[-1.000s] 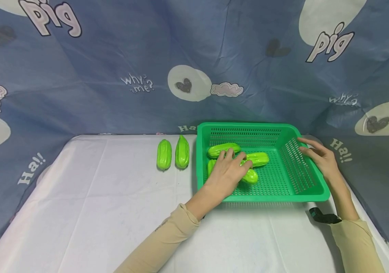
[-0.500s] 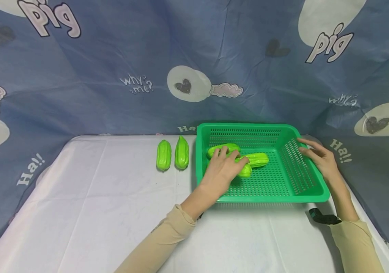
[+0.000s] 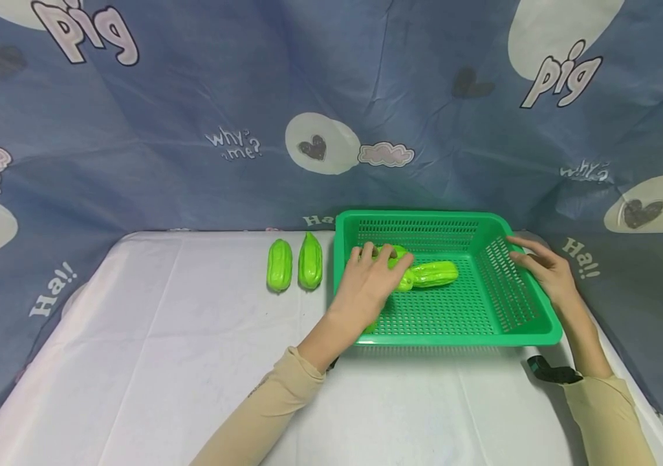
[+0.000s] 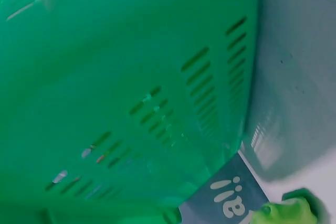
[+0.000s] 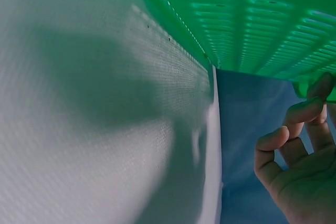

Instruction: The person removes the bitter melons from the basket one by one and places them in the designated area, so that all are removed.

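Note:
A green plastic basket (image 3: 465, 338) holds several bright green ridged gourds. Inside its left part my left hand (image 3: 366, 278) grips one gourd (image 3: 405, 282) from above, its fingers bent over it. Most of that gourd is hidden under the hand. Beside it lies another gourd (image 3: 437, 274); one more gourd (image 3: 396, 251) shows behind the fingers, and a bit of a gourd (image 3: 370, 326) shows below the wrist. At the basket's right rim my right hand (image 3: 549, 270) holds the edge; in the right wrist view its curled fingers (image 5: 304, 113) reach the rim.
Two gourds, one rounded (image 3: 279, 265) and one with a pointed tip (image 3: 310, 261), lie side by side on the white tablecloth (image 3: 191, 336), left of the basket. A blue printed cloth (image 3: 191, 97) hangs behind the table's back edge.
My left hand has moved left and slightly back inside the basket, and the gourd under it has shifted left too. The right hand and the basket have stayed in place.

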Demonstrator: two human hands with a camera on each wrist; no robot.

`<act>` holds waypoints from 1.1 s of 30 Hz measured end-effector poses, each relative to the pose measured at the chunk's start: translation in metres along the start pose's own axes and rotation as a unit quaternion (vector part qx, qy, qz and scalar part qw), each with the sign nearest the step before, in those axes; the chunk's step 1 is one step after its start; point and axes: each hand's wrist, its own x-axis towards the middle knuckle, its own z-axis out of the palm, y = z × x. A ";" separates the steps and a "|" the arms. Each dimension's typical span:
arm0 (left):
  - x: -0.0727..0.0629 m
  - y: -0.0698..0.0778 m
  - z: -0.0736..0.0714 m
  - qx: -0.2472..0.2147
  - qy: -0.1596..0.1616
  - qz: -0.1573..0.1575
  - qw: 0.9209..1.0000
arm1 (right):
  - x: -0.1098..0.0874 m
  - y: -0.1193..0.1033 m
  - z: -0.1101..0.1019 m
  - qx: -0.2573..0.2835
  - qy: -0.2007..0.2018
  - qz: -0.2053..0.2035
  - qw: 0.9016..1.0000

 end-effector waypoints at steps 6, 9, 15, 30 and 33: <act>-0.002 -0.008 -0.003 -0.029 0.029 -0.013 0.999 | -0.001 -0.002 0.001 -0.033 0.006 0.008 0.999; -0.003 -0.013 -0.004 -0.018 0.051 -0.018 0.998 | -0.002 -0.002 0.001 -0.044 0.008 0.008 0.999; -0.005 -0.023 -0.007 -0.004 0.087 -0.033 0.996 | -0.004 -0.003 0.002 -0.052 0.006 0.001 0.999; -0.006 -0.041 -0.013 0.003 0.162 -0.089 0.983 | -0.003 -0.002 0.000 -0.056 0.013 0.027 0.998; -0.006 -0.042 -0.013 0.015 0.161 -0.103 0.981 | -0.003 -0.002 0.000 -0.054 0.011 0.026 0.998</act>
